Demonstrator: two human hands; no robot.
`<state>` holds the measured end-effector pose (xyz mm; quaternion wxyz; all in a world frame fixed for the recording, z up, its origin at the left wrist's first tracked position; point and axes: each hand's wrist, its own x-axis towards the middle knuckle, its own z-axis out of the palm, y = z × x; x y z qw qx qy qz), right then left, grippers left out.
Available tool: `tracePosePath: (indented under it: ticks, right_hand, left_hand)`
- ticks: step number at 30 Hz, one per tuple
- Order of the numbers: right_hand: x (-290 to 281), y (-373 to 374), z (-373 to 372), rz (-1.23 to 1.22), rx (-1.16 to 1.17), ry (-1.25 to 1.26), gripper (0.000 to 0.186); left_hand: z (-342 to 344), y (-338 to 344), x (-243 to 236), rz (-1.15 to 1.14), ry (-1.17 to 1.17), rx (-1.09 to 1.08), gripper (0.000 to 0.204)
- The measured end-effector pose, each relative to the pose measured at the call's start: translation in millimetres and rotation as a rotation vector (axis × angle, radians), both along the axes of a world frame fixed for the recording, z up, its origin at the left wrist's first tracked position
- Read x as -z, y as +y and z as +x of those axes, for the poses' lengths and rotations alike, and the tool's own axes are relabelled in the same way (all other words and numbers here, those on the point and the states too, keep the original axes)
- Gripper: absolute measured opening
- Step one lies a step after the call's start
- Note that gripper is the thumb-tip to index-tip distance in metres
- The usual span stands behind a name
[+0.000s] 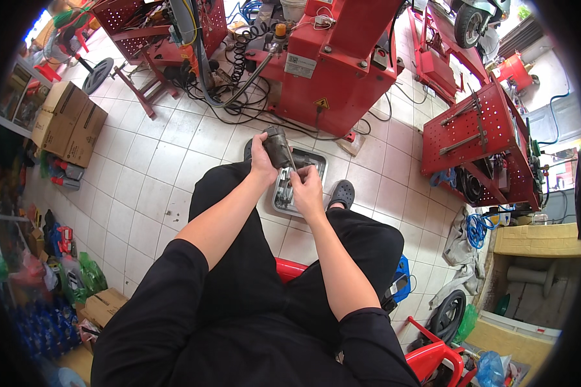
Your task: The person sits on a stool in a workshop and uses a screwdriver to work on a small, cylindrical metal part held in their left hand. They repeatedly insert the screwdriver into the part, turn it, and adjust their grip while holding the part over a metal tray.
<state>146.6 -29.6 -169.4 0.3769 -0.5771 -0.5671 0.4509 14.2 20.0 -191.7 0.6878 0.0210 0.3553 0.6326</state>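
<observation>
My left hand (262, 158) is wrapped round a dark grey metal cylinder (277, 146), a machine part whose exact kind I cannot tell. It is held tilted above the floor between my feet. In my right hand (308, 186), the fingers are pinched on a thin metal rod-like tool (293, 161). Its upper end reaches the lower right side of the cylinder; whether it touches or goes in is too small to tell. Under both hands a grey metal tray (283, 208) lies on the tiles with several metal pieces in it, partly hidden by my right hand.
Ahead stands a large red machine (336, 71) with black cables (239, 116) on the floor. A red perforated cart (455, 142) is to the right, cardboard boxes (71, 122) to the left. A small wooden block (352, 144) lies beyond the tray. A red plastic chair (432, 361) is at lower right.
</observation>
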Motion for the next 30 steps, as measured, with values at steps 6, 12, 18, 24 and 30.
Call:
tracePosePath:
  ticks: [6, 12, 18, 24, 30]
  right_hand:
    - [-2, -1, -1, -0.002, 0.028, 0.061, 0.018]
    - [-3, 0, 0, 0.003, 0.036, 0.068, 0.017]
    - [-2, 1, 1, -0.008, 0.052, 0.066, 0.018]
    - [9, 8, 10, 0.027, 0.055, 0.002, 0.019]
    - [8, 18, 27, -0.039, 0.143, 0.062, 0.019]
  left_hand:
    - [0, -1, 2, 0.025, -0.026, 0.012, 0.043]
    - [1, 1, 4, 0.016, -0.066, -0.011, 0.043]
    - [-3, 1, 11, 0.033, -0.078, 0.036, 0.043]
    - [2, -1, 4, -0.055, -0.130, 0.022, 0.044]
    - [2, -3, 4, -0.068, -0.185, 0.009, 0.045]
